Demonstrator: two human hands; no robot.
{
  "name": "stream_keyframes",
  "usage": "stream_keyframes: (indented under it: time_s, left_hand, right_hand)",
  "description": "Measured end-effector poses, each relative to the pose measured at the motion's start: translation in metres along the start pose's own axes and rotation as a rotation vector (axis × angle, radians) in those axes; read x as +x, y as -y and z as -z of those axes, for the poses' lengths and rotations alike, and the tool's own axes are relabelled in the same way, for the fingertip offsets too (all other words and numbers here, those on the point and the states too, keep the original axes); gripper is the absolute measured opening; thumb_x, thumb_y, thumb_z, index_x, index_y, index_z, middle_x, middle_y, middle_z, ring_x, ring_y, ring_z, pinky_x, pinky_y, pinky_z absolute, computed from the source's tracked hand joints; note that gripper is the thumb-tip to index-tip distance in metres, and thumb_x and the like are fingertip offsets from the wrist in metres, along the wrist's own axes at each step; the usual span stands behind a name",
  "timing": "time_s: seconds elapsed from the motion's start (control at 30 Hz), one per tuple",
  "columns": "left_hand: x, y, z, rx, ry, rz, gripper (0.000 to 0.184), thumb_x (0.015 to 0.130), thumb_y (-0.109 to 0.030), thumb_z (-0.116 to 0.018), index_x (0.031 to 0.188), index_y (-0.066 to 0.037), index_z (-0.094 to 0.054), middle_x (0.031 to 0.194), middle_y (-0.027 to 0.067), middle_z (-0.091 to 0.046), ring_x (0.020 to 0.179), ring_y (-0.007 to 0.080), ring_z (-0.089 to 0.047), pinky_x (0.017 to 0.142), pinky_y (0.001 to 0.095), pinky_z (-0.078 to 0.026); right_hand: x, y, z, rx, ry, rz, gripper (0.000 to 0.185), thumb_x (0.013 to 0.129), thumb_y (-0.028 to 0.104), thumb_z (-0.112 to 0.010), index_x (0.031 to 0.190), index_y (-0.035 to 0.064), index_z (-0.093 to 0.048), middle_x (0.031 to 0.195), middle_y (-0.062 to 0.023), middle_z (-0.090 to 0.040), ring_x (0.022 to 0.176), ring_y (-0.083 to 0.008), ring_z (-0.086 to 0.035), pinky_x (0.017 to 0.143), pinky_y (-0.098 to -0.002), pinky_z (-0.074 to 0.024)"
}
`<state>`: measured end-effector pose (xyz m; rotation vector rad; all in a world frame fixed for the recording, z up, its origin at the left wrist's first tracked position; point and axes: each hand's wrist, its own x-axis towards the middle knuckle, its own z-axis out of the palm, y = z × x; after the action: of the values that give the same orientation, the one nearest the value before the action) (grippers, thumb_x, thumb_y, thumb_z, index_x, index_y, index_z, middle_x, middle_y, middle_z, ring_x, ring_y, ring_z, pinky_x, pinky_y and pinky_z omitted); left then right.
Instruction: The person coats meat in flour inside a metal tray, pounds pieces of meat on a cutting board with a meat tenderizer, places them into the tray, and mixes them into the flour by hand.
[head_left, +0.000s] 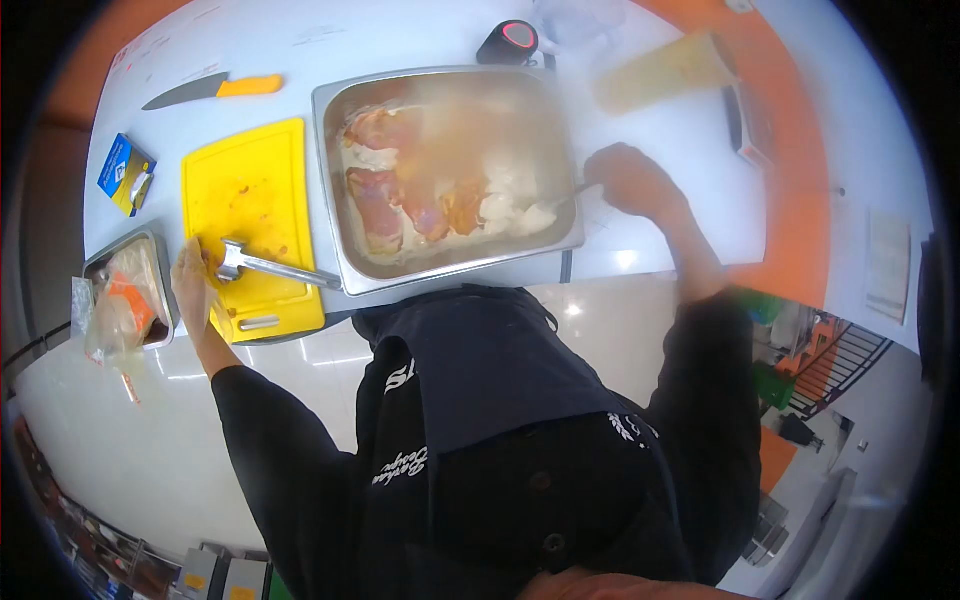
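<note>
A deep metal tray (450, 275) holds raw meat pieces (375, 200) in a white, creamy mix; haze blurs its upper right part. At the tray's right rim, my right hand (630, 180) is closed round a thin handle-like thing whose far end I cannot make out. My left hand (192, 285), in what looks like a clear glove, is beside the lower left edge of a yellow cutting board (245, 170), its fingers extended. A metal meat mallet (275, 266) lies across the board, its handle reaching the tray's lower left corner.
A knife (215, 90) with a yellow handle lies at the back left, above a blue and yellow box (127, 175). A small metal tray (160, 300) with plastic bags is at the left edge. Behind stand a black cylinder (515, 40) and a blurred clear container (665, 75).
</note>
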<state>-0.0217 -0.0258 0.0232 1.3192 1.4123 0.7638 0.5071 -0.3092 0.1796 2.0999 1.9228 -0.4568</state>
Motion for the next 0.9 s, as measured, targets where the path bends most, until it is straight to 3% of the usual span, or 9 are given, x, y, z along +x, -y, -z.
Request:
stream_keyframes:
  time_s: [0.1,0.2,0.4,0.5,0.6,0.7,0.73,0.83,0.9]
  left_hand:
    - [-0.008,-0.012,-0.005,-0.016,-0.024,0.042,0.028,0.099,-0.032,-0.054,0.089,-0.006,-0.06,0.075,-0.0008,-0.049,0.066,0.0092,-0.049,0.056,0.0232,-0.037]
    - [-0.004,-0.011,-0.007,-0.061,-0.015,0.022,0.027,0.098,-0.031,-0.054,0.089,-0.007,-0.06,0.076,-0.0011,-0.048,0.067,0.009,-0.048,0.058,0.0234,-0.037]
    - [-0.004,-0.001,0.003,-0.002,0.008,-0.024,0.027,0.098,-0.031,-0.054,0.088,-0.007,-0.058,0.076,-0.0012,-0.048,0.068,0.0087,-0.046,0.059,0.0234,-0.035]
    - [-0.003,-0.013,-0.008,0.0,-0.01,0.023,0.028,0.099,-0.032,-0.053,0.085,-0.008,-0.057,0.074,-0.0012,-0.048,0.067,0.009,-0.046,0.058,0.0235,-0.035]
    - [-0.006,-0.01,-0.001,0.053,-0.011,0.007,0.029,0.099,-0.032,-0.053,0.083,-0.008,-0.057,0.073,-0.0011,-0.048,0.065,0.0093,-0.046,0.057,0.0242,-0.035]
    - [-0.007,-0.012,-0.005,0.004,-0.004,-0.009,0.03,0.098,-0.033,-0.053,0.083,-0.008,-0.057,0.071,-0.0009,-0.048,0.064,0.0091,-0.046,0.057,0.025,-0.036]
    - [-0.007,-0.014,-0.008,-0.038,-0.011,-0.003,0.03,0.098,-0.033,-0.053,0.083,-0.008,-0.057,0.071,-0.0009,-0.047,0.064,0.009,-0.045,0.057,0.0252,-0.036]
    - [-0.001,-0.005,0.0,0.003,0.016,-0.002,0.03,0.099,-0.034,-0.053,0.083,-0.009,-0.057,0.07,-0.0009,-0.047,0.064,0.0086,-0.046,0.056,0.0246,-0.036]
    - [-0.001,-0.003,0.002,0.056,0.003,0.003,0.03,0.099,-0.034,-0.053,0.083,-0.009,-0.056,0.069,-0.001,-0.047,0.063,0.0086,-0.046,0.054,0.0236,-0.036]
  right_hand:
    - [0.008,0.0,0.007,0.237,-0.052,0.069,0.027,0.072,-0.004,-0.056,0.092,0.0078,-0.069,0.097,-0.0125,-0.067,0.089,-0.0334,-0.064,0.079,-0.0445,-0.0527]
    - [0.02,0.039,-0.024,0.012,-0.119,-0.041,0.031,0.073,-0.003,-0.057,0.099,0.0094,-0.068,0.099,-0.0113,-0.065,0.09,-0.0322,-0.064,0.077,-0.0442,-0.0525]
    - [0.025,0.049,-0.028,0.104,-0.285,-0.021,0.029,0.077,0.002,-0.055,0.104,0.0091,-0.063,0.099,-0.008,-0.062,0.087,-0.0295,-0.065,0.073,-0.0421,-0.053]
    - [0.024,0.05,-0.033,-0.042,-0.303,0.025,0.025,0.078,0.002,-0.054,0.101,0.0081,-0.063,0.097,-0.0082,-0.062,0.087,-0.0286,-0.065,0.072,-0.0414,-0.0534]
    - [0.023,0.041,-0.02,-0.033,-0.333,-0.115,0.023,0.079,0.002,-0.053,0.099,0.0081,-0.064,0.097,-0.0083,-0.063,0.088,-0.0284,-0.066,0.07,-0.0425,-0.0539]
    - [0.008,0.052,-0.013,-0.086,-0.119,-0.079,0.022,0.081,0.002,-0.053,0.098,0.0077,-0.064,0.097,-0.0081,-0.064,0.086,-0.0284,-0.067,0.067,-0.0416,-0.0547]
    - [0.0,0.056,-0.023,-0.005,-0.26,0.13,0.019,0.082,0.005,-0.054,0.098,0.005,-0.064,0.094,-0.0109,-0.064,0.082,-0.0305,-0.068,0.066,-0.0422,-0.0552]
    - [-0.006,0.089,-0.027,-0.042,0.02,-0.011,0.017,0.081,0.006,-0.055,0.096,0.0023,-0.063,0.089,-0.0143,-0.065,0.082,-0.0332,-0.068,0.07,-0.0429,-0.0552]
    - [-0.002,0.094,-0.039,0.057,-0.015,-0.001,0.014,0.08,0.003,-0.055,0.091,0.0005,-0.063,0.086,-0.0177,-0.064,0.086,-0.0365,-0.066,0.074,-0.0443,-0.0541]
